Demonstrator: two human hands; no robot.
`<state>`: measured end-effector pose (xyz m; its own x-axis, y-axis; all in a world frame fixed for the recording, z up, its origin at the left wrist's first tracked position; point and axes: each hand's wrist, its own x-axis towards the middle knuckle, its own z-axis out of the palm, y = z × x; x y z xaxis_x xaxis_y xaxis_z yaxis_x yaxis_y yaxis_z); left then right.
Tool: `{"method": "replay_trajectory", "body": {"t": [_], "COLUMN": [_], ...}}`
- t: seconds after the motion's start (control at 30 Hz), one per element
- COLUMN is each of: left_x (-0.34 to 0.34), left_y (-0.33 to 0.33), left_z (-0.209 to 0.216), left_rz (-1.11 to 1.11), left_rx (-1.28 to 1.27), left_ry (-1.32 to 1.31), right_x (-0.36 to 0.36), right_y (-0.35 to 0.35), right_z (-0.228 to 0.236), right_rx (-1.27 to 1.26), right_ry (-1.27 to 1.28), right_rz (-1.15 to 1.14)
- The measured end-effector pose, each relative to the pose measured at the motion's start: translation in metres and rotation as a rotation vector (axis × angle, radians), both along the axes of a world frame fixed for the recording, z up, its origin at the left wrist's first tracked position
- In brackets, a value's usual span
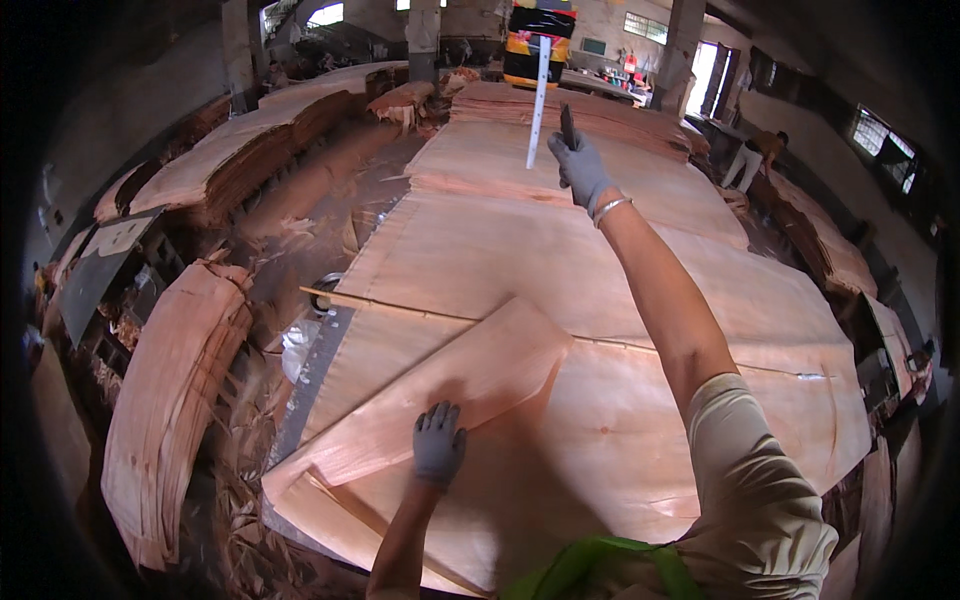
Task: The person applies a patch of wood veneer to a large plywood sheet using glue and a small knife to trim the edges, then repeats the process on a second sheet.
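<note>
Large thin pinkish wood veneer sheets [690, 430] lie in a broad flat layer before me. A loose veneer piece [480, 375] rests slantwise on top, its far end pointed and slightly raised. My left hand [438, 442], in a grey glove, presses on its near edge with fingers stretched out. Reaching far forward above the sheets, my right hand [583, 170], also gloved, is closed around a dark, narrow tool [568, 127]; its exact kind is unclear. A long thin stick [400, 306] lies across the sheets, passing beneath the loose piece.
A white strip with holes [538, 105] hangs from a tape-wrapped block [540, 45] near my right hand. Veneer stacks [175, 410] stand at left, with scraps [250, 480] on the floor. Another person [755, 158] bends over a stack at far right.
</note>
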<state>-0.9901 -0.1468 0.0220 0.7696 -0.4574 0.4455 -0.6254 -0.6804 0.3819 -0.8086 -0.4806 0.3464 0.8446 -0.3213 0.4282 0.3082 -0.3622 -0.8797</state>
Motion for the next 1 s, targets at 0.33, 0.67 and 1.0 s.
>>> {"method": "replay_trajectory", "body": {"t": [0.33,0.67,1.0], "left_x": [-0.013,0.073,0.04], "left_y": [0.046,-0.11,-0.138], "left_z": [0.027,0.278,0.45], "left_rz": [0.01,-0.233,-0.75], "left_rx": [-0.022,-0.547,-0.881], "left_ry": [-0.013,0.012,0.656], "right_x": [0.019,-0.136,-0.312], "right_y": [0.004,0.021,0.08], "right_z": [0.049,0.025,-0.03], "right_rx": [0.082,0.195,0.359], "right_ry": [-0.196,-0.076,0.215], "right_rz": [-0.245,0.022,0.132]}}
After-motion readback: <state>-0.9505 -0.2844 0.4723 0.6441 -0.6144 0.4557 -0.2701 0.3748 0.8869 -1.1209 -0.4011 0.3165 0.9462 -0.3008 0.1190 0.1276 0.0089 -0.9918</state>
